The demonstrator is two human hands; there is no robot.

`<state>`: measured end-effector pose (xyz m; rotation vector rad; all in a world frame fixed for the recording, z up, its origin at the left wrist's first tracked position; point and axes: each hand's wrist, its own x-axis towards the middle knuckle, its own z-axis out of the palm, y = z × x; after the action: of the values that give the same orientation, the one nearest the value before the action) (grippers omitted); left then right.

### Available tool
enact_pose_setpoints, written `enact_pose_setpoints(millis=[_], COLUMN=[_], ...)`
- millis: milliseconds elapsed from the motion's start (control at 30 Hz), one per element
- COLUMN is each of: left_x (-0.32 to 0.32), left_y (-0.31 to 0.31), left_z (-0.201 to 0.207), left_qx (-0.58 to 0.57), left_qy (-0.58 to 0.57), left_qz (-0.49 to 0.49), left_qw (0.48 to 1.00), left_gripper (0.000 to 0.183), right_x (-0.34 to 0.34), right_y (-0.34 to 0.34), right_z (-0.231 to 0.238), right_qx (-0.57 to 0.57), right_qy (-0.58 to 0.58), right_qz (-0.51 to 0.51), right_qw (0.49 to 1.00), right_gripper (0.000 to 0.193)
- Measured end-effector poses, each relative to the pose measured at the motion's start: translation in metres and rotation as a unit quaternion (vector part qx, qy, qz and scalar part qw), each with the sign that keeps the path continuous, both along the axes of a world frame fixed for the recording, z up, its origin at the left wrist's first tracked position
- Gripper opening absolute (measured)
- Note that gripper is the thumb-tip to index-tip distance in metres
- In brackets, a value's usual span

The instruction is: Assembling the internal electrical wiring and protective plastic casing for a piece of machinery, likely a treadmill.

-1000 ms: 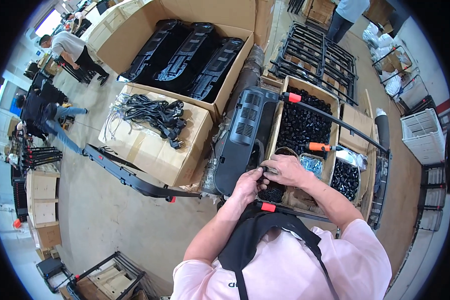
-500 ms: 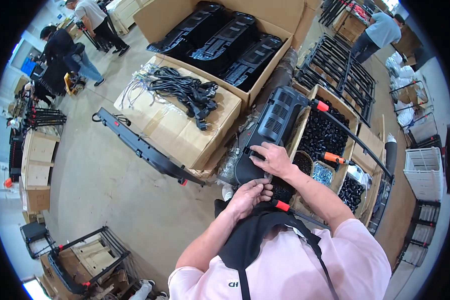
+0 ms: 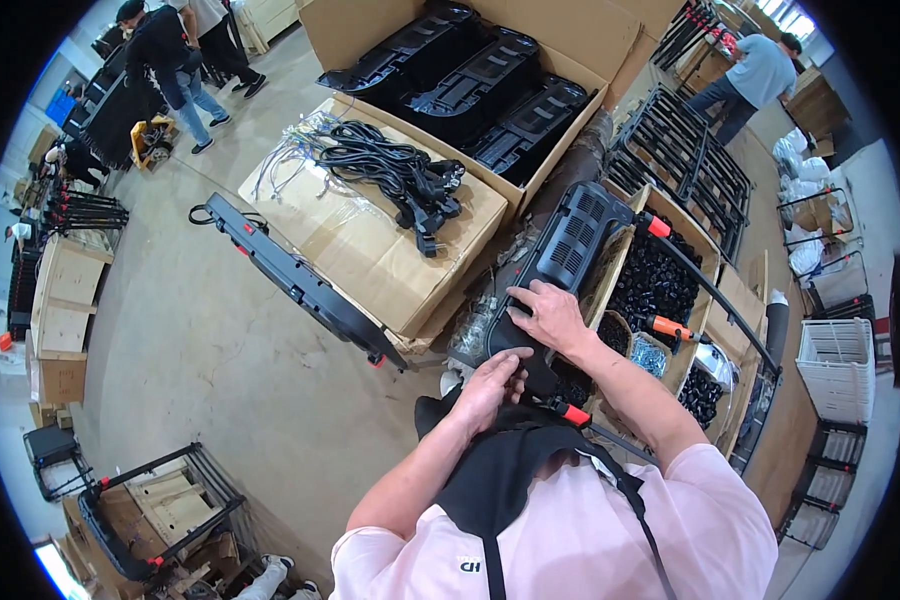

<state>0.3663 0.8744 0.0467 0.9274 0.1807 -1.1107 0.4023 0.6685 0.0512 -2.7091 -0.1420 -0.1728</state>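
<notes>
A long black plastic housing with vent slots lies in front of me, at one end of a black tube frame with red fittings. My right hand rests on the lower part of the housing, its fingers apart and pointing left. Closer to my body, my left hand is at the near end of the housing. Its thumb and fingers are pinched together, and whatever is between them is hidden.
To the right, a wooden bin holds many small black parts, with an orange-and-black power tool on it. A cable bundle lies on a carton; another black housing leans there. Behind, an open carton holds black panels. People stand farther off.
My view has shifted slightly, so the scene sits a little farther right. My left hand has moved a little up along the housing, its fingers still pinched; my right hand stays on it.
</notes>
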Motion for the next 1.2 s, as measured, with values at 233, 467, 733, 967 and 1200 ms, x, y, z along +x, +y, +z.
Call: enact_pose_setpoints(millis=[233, 467, 733, 967, 1200], left_x=[0.012, 0.030, 0.044, 0.053, 0.061], left_y=[-0.007, -0.031, -0.061, -0.075, -0.099], left_z=[-0.014, -0.021, -0.017, -0.015, -0.015], left_qx=[-0.030, -0.096, -0.093, -0.093, -0.081], left_qy=[0.000, 0.054, 0.057, 0.049, 0.097], left_qz=[-0.002, 0.070, 0.045, -0.002, 0.022], left_qw=[1.000, 0.991, 0.993, 0.994, 0.992], left_gripper=[0.034, 0.031, 0.028, 0.026, 0.024], right_x=[-0.007, -0.017, -0.027, -0.029, -0.032], right_y=[-0.008, -0.016, -0.020, -0.036, -0.061], right_z=[-0.004, 0.030, 0.028, 0.021, 0.037], right_qx=[0.226, 0.633, 0.605, 0.601, 0.192], right_qy=[0.059, 0.142, 0.100, 0.101, 0.119], right_qz=[-0.135, -0.204, -0.189, -0.215, -0.129], right_qw=[0.963, 0.733, 0.767, 0.763, 0.966], right_gripper=[0.038, 0.034, 0.029, 0.024, 0.022])
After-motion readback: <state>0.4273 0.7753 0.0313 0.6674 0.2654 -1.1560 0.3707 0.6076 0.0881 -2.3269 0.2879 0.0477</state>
